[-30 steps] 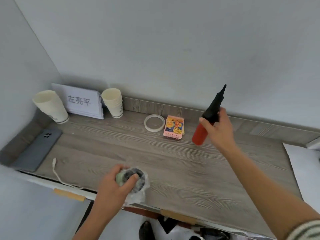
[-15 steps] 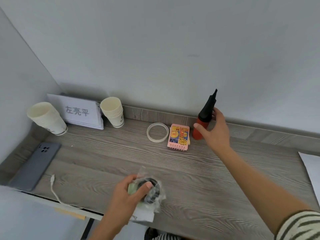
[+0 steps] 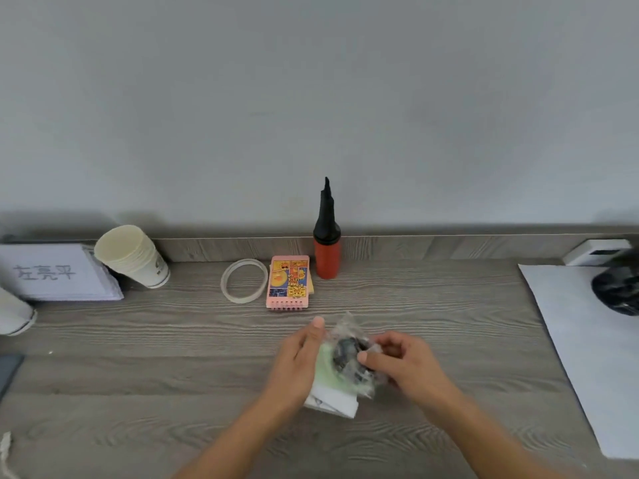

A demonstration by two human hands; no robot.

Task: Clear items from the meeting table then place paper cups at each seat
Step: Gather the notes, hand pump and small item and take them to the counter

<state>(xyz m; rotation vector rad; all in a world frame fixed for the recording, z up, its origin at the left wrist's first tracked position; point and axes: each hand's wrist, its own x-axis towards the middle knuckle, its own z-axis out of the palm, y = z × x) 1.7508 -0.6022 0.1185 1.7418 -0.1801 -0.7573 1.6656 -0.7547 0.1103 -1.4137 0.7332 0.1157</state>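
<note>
Near the front of the tabletop (image 3: 145, 385) I hold the crinkly plastic packet (image 3: 340, 366) between my left hand (image 3: 300, 363), curled along its side, and my right hand (image 3: 401, 363), pinching it. I should grip the whole packet firmly, lift it clear, and leave the paper cups (image 3: 133, 257) standing at the back.

Clear crinkled packet (image 3: 349, 361) with a dark coil inside and a pale green and white card, held low over the table (image 3: 138, 375) between both hands. Red pump (image 3: 327, 236) with black tapered nozzle, upright against the back ledge. Pink notebook (image 3: 288, 281) with yellow cartoon cover, flat, just left of the pump. Clear tape ring (image 3: 244, 280) flat beside the notebook's left edge. Stack of cream cups (image 3: 133, 257), tilted, further left; another cup (image 3: 14, 314) at the far left edge, partly cut off.
</note>
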